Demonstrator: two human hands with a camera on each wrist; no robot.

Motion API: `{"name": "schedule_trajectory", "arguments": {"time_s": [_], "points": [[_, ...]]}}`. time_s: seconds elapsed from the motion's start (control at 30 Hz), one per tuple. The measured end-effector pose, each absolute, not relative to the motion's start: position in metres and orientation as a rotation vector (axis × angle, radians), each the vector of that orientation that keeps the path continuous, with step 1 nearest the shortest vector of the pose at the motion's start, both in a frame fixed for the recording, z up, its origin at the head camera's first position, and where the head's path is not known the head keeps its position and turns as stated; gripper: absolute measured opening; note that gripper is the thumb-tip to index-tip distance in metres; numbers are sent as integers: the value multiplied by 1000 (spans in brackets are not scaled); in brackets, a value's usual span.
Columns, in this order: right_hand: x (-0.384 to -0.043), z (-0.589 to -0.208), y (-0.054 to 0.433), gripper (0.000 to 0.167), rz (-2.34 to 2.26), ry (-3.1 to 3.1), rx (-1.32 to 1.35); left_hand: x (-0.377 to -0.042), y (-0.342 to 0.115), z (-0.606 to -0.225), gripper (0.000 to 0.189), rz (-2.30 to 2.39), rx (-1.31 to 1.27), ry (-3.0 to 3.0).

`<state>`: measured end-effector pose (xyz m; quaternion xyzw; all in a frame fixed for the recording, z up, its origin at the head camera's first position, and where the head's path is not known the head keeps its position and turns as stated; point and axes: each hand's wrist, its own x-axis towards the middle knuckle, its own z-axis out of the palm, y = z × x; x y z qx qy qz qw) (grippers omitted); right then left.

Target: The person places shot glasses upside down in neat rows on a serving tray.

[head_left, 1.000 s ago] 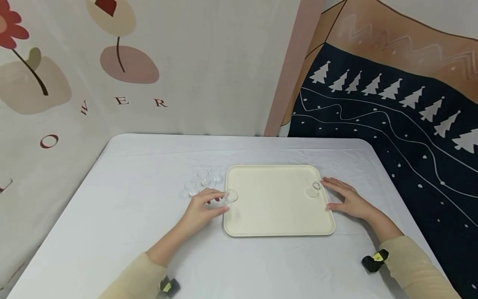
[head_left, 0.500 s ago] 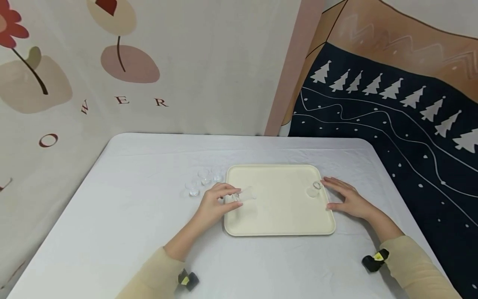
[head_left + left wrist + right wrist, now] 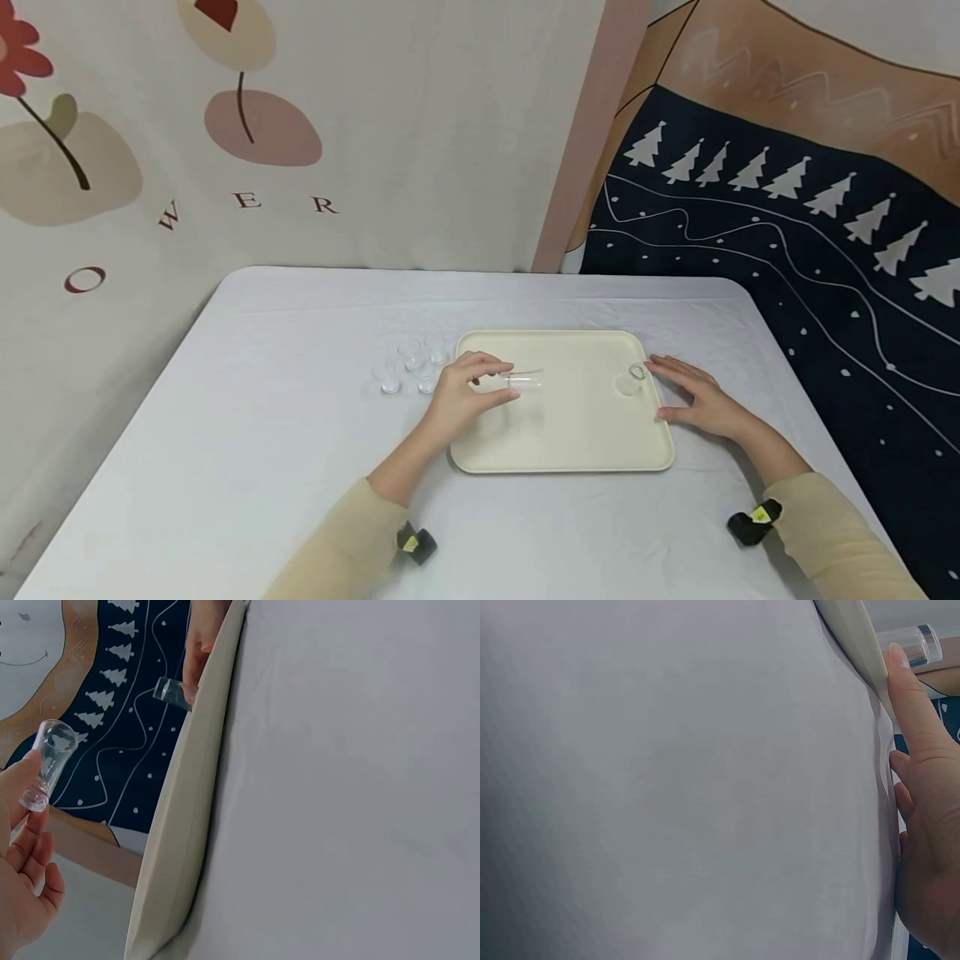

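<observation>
The left hand (image 3: 465, 393) grasped a clear glass (image 3: 527, 382) near its base, between thumb and fingers, and held it sideways above the left half of the cream tray (image 3: 570, 437). The right hand (image 3: 701, 404), released with fingers extended, rested at the tray's right edge. A second glass (image 3: 628, 385) stood on the tray, just inside that edge. Further glasses (image 3: 389, 386) stood on the white tablecloth (image 3: 570, 533), left of the tray.
</observation>
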<state>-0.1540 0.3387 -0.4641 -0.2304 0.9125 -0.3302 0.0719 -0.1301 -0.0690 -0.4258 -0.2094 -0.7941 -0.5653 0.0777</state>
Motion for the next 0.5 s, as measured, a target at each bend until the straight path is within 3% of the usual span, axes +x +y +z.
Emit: {"name": "schedule_trajectory", "arguments": {"time_s": [0.5], "points": [[-154, -465, 338, 75, -988, 2741, -671, -143, -21, -424, 30, -1832, -617, -2333]]}}
